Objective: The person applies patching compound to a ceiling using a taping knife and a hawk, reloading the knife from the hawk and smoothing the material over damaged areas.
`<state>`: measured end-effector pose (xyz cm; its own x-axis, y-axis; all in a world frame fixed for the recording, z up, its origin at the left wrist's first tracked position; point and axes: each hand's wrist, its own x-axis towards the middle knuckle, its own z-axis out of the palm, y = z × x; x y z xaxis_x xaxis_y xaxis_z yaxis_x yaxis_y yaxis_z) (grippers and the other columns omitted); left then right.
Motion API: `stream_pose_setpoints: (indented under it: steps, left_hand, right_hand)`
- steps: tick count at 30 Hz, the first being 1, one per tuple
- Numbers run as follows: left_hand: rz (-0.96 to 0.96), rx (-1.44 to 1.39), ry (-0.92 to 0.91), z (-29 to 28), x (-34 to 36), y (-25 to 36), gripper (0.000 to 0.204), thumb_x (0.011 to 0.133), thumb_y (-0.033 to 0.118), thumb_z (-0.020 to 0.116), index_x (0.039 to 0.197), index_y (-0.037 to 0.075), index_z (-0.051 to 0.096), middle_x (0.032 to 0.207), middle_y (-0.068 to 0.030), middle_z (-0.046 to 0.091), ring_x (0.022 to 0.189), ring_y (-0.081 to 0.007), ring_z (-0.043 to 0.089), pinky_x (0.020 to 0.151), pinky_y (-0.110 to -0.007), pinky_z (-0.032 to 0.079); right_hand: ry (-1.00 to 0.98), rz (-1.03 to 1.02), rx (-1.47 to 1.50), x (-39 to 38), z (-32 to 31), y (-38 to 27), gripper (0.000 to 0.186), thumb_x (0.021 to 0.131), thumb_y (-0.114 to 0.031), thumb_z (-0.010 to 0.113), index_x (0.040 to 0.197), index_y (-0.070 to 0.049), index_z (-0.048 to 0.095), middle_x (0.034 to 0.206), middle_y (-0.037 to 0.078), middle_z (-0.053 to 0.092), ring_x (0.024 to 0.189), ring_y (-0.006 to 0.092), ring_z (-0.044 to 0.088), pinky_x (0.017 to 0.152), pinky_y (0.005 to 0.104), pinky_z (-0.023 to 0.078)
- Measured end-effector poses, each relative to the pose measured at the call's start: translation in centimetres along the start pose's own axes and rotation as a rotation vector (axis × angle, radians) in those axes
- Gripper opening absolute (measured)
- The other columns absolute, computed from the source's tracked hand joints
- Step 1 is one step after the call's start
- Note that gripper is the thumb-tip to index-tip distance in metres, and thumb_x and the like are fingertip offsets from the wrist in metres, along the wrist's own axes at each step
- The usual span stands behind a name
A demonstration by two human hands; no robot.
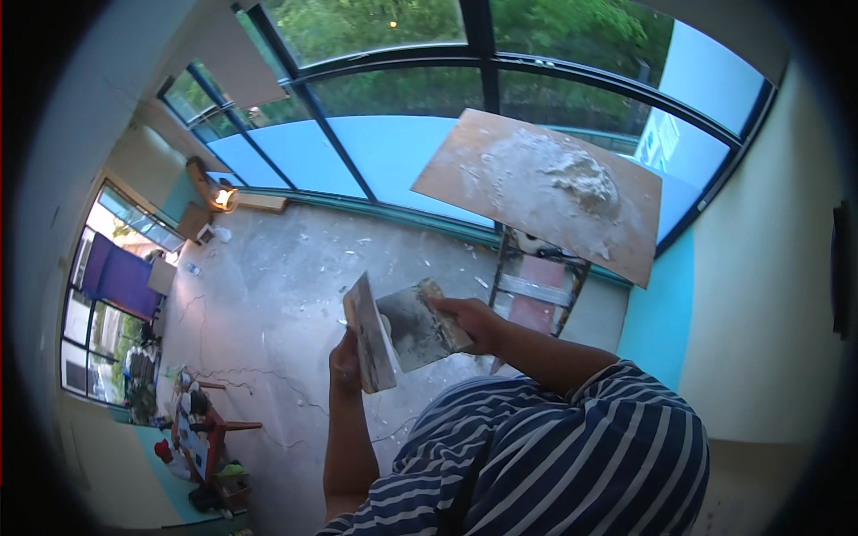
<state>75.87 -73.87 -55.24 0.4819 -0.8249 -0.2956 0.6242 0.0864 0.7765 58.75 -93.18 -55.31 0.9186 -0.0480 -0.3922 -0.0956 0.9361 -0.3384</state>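
Head view looking down from height over a bare concrete floor [295, 268], cracked and spattered with white bits.

Left hand [345, 357] closed around the lower part of a plastering trowel [371, 335], blade held upright and edge-on to the camera, grey plaster smeared on it. Right hand [474, 323] wrapped tight on the wooden handle of a second trowel [413, 329], its flat blade face-up and tilted, coated in dark grey residue. The two blades meet: edge of the right-hand one sits against the face of the left-hand one, between the two hands, in front of the person's chest. Both forearms bare; striped navy-and-white shirt [554, 447] fills the lower right.

Above and to the right of the hands, a wooden mortar board [500, 179] resting on a stand [536, 286] with a reddish frame; a heap of white plaster [581, 179] lies on the right half of the board, thin smears around it. Board well apart from the trowels.

Behind it a curved wall of large windows [393, 152] with dark frames, green trees outside. A lit work lamp [222, 196] on the left near the window base. Lower left, a small red-legged table [210, 429] cluttered with tools and cans, too small to tell apart. Pale wall [769, 313] at right with turquoise band below
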Motion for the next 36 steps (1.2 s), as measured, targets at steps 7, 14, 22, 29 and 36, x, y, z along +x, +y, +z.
stream_pose_setpoints:
  steps: [7,14,22,29,36]
  left_hand:
    - [-0.229,0.072,-0.228,-0.8,6.7,-2.7,0.052,0.093,0.038,0.054,0.125,-0.002,0.048,0.105,-0.0114,0.063,0.089,-0.0199,0.064,0.078,-0.033,0.053]
    - [-0.136,0.387,-0.010,0.0,13.0,-7.3,0.049,0.090,0.033,0.061,0.119,-0.004,0.048,0.099,-0.0089,0.061,0.086,-0.0165,0.060,0.077,-0.030,0.050]
    - [-0.059,0.467,-0.053,7.6,25.2,-8.9,0.041,0.088,0.024,0.059,0.116,-0.004,0.052,0.099,-0.0098,0.061,0.084,-0.0161,0.059,0.072,-0.030,0.048]
    - [-0.053,0.408,-0.095,14.2,38.9,-11.1,0.038,0.086,0.018,0.060,0.115,-0.006,0.053,0.097,-0.0116,0.061,0.082,-0.0194,0.059,0.073,-0.033,0.049]
    - [0.079,0.865,-0.030,15.9,50.8,-17.0,0.044,0.079,0.028,0.067,0.101,-0.010,0.060,0.090,-0.0248,0.065,0.081,-0.0311,0.064,0.071,-0.037,0.049]
  right_hand:
    - [-0.036,-0.404,0.179,-4.0,-4.7,-3.1,0.040,0.094,-0.031,0.051,0.119,0.001,0.052,0.103,0.013,0.064,0.087,0.0264,0.067,0.080,0.0395,0.056]
    - [0.363,-0.881,0.071,-9.5,-13.9,-12.0,0.038,0.094,-0.029,0.052,0.121,-0.002,0.050,0.106,0.011,0.062,0.093,0.0234,0.063,0.084,0.0388,0.052]
    - [0.736,-1.200,0.197,-13.9,-25.8,-15.4,0.046,0.095,-0.032,0.051,0.131,-0.004,0.042,0.121,0.010,0.055,0.108,0.0265,0.057,0.092,0.0410,0.047]
    - [0.864,-1.189,0.260,-16.2,-32.5,-17.4,0.050,0.094,-0.035,0.052,0.131,-0.002,0.042,0.125,0.010,0.054,0.109,0.0267,0.057,0.095,0.0407,0.046]
    - [1.016,-1.135,0.307,-16.3,-31.6,-21.6,0.053,0.094,-0.037,0.053,0.134,-0.005,0.041,0.128,0.010,0.053,0.112,0.0295,0.055,0.096,0.0438,0.044]
